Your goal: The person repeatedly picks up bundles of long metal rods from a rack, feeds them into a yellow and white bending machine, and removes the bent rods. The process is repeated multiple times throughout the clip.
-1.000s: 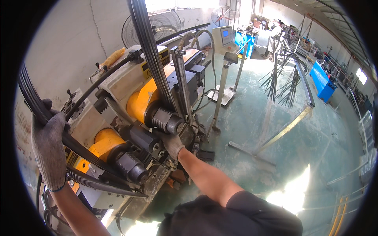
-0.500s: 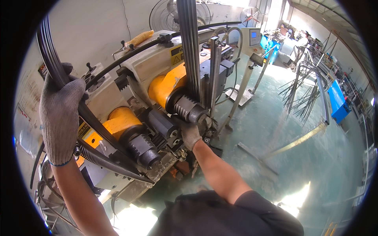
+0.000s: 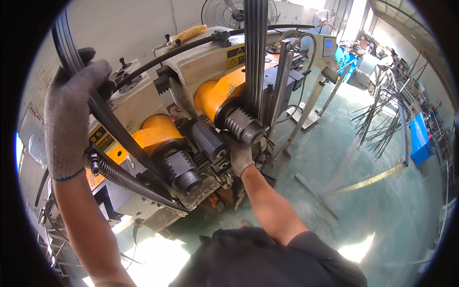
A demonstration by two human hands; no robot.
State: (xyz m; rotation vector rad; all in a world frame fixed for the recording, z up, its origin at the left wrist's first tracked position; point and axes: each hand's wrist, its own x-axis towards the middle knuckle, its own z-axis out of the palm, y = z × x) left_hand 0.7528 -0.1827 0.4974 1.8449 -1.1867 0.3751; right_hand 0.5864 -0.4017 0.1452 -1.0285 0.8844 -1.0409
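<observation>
Left hand (image 3: pixel 71 112) clamped on dark rod bundle (image 3: pixel 112 126) at bending machine (image 3: pixel 191 95) left edge; right hand (image 3: pixel 240 158) beneath rollers (image 3: pixel 241 126), grip indiscernible; open floor (image 3: pixel 354 158) rightward.

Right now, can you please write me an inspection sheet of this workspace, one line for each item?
Surface: green floor, glossy, sunlit patches.
Job's things: bent dark bars run through the roller machine; grooved rollers on orange housings.
Clutter: loose metal strip on the floor.
Grips: left hand, gloved, shut on the bars; right hand, gloved, at the rollers, grip unclear.
Cables: black hose over the machine.
Surroundings: fan, rod stack, blue bin.
</observation>
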